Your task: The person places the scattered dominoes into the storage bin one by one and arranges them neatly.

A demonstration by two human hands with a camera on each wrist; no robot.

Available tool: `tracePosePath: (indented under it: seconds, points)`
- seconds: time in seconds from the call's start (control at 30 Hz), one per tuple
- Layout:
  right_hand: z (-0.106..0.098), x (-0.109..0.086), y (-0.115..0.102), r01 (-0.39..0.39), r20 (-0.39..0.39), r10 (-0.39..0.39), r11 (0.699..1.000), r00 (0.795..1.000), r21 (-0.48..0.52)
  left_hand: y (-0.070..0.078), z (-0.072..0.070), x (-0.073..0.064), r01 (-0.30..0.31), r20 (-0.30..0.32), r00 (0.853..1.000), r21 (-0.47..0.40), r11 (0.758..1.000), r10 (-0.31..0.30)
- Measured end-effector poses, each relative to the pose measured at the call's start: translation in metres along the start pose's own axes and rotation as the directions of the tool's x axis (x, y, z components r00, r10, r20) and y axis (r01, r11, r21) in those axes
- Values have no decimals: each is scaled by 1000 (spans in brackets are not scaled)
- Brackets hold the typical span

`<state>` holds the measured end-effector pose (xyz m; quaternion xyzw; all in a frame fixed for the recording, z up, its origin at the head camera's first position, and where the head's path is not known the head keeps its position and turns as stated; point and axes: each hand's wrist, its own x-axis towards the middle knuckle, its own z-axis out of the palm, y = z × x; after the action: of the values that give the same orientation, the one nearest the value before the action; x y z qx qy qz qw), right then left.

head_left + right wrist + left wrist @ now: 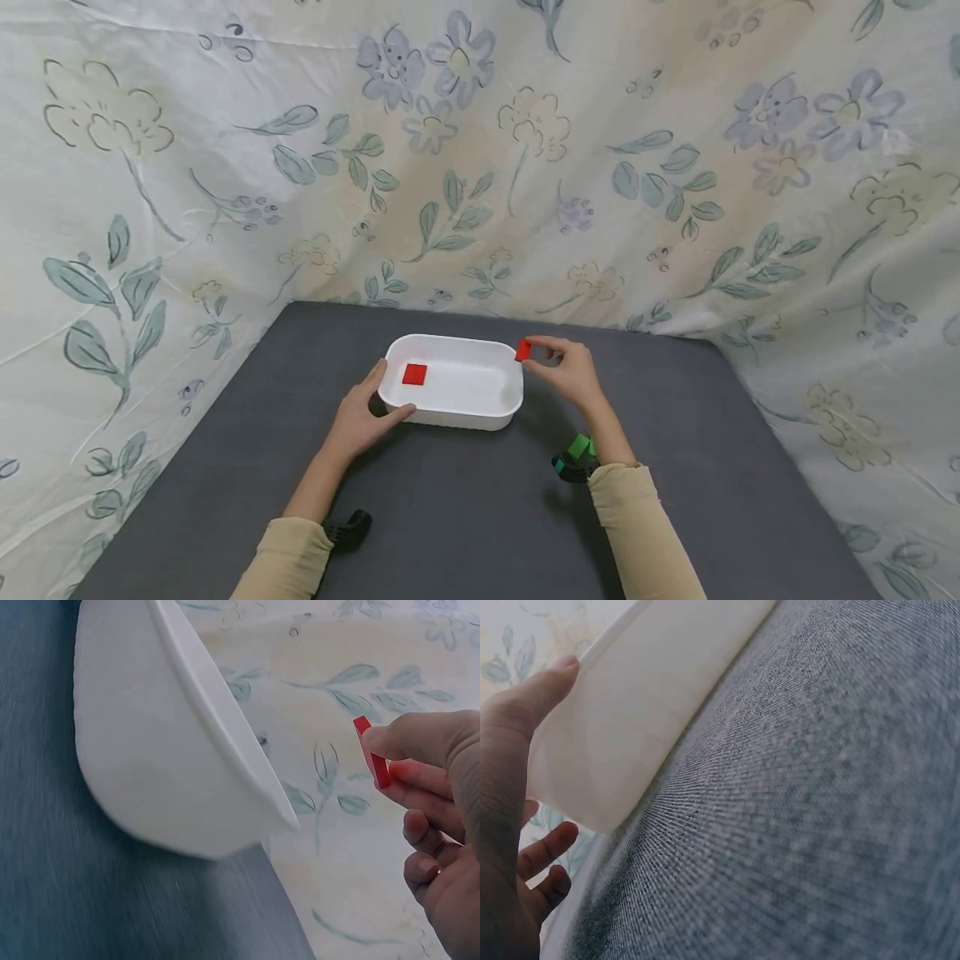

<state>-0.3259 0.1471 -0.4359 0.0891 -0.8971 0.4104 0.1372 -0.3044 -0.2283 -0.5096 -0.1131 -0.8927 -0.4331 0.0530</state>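
A white rectangular plastic tub (469,410) with rounded corners stands on the grey cloth. My left hand (358,422) holds its left end, thumb (555,680) on the near rim and fingers round the end; some lower fingertips (551,851) stand apart from the wall. A flat red square piece (415,374) lies inside the tub, toward the left. My right hand (572,372) pinches another thin red piece (373,754) between thumb and forefinger. That piece is just at the tub's right rim, seen nearly edge-on in the right wrist view.
Dark grey cloth (480,517) covers the table. Pale floral fabric (480,167) hangs behind and at both sides. A black band with a green block (581,446) is on the right wrist, and a black device (349,530) on the left.
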Motion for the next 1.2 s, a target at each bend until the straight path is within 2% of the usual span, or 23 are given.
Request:
tracePosePath:
  seconds: [0.43, 0.73, 0.97, 1.2]
  points:
    - [47, 24, -30, 65, 38, -66, 997, 997, 32, 3, 1, 2, 22, 0, 1000, 14, 1000, -22]
    - [77, 34, -52, 115, 97, -118, 992, 988, 44, 3, 0, 2, 32, 9, 999, 16, 999, -32]
    - [94, 37, -61, 110, 150, -115, 993, 982, 36, 3, 0, 2, 42, 4, 999, 27, 999, -42]
    - [110, 37, -59, 98, 223, -96, 995, 970, 4, 0, 4, 0, 37, 7, 999, 18, 999, -37]
